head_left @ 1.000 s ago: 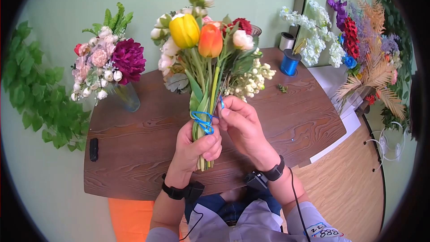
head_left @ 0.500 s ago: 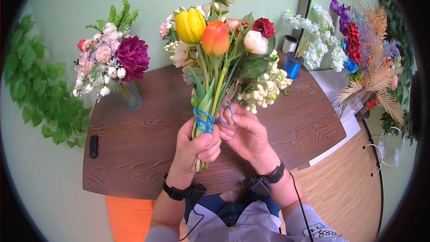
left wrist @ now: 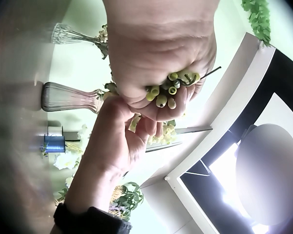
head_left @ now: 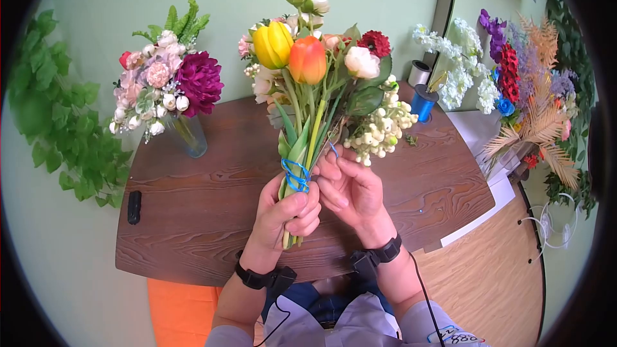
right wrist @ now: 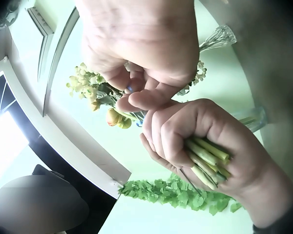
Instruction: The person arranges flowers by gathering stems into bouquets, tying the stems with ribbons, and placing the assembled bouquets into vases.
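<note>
My left hand [head_left: 285,213] grips the stems of a mixed bouquet [head_left: 307,60], held upright over the table. A yellow tulip [head_left: 272,45], a red-orange tulip, white blooms and cream berries [head_left: 379,132] show at its top. Blue ribbon [head_left: 295,177] is wound around the stems just above that hand. Close on the right, my right hand [head_left: 357,196] pinches the ribbon's loose end between thumb and fingers; a bit of blue shows there in the right wrist view. Cut stem ends [left wrist: 172,90] poke out below my left fist in the left wrist view.
On the wooden table [head_left: 193,225] stand a glass vase [head_left: 191,140] of pink and purple flowers at left, and a blue ribbon spool [head_left: 423,104] and a pale spool [head_left: 419,73] at back right. A small black object [head_left: 134,207] lies near the left edge. More flowers [head_left: 536,96] stand at right.
My right hand has shifted slightly right and turned, its fingers spreading more while it keeps the ribbon end. The bouquet tilted a little to the right; my left hand keeps its grip.
</note>
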The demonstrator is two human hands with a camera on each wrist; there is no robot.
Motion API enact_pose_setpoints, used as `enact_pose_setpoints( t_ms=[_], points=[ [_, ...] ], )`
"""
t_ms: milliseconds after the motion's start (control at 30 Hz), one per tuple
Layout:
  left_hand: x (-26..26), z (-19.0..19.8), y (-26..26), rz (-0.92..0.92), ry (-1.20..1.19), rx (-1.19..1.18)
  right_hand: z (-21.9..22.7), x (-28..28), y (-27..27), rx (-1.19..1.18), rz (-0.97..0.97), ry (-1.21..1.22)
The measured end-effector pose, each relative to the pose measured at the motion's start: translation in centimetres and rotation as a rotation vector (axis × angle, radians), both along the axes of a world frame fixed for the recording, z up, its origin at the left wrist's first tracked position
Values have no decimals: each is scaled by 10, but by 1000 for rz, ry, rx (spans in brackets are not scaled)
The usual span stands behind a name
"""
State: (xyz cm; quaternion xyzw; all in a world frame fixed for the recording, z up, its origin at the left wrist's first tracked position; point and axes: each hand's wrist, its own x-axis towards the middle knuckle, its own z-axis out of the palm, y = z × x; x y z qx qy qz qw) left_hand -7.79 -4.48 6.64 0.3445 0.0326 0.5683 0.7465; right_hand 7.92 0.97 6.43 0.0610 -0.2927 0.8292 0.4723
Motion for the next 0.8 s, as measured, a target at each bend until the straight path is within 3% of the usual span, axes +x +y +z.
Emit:
enact_pose_setpoints(
  t_ms=[33, 100, 267, 333, 367, 433, 667, 800],
  points=[
    [-1, 0, 1, 3, 12, -7, -1, 0, 0, 0, 1, -3],
    [-2, -2, 3, 9, 20, -14, -4, -1, 0, 163, -269, -382],
    [1, -5, 5, 36, 81, -53, -10, -5, 1, 248, -476, -551],
    [3, -2, 2, 46, 101, -41, -13, -6, 0, 572, -821, -800],
    [4, -1, 1, 56, 120, -30, -10, -6, -2, 572, -823, -802],
    [4, -3, 2, 62, 125, -31, 0, -5, -7, 765, -1024, -915],
    [4, -6, 2, 113, 195, -13, -3, -5, -5, 969, -1259, -1079],
    [5, -6, 3, 115, 202, 0, 1, -4, -8, 991, -1283, -1144]
  ],
)
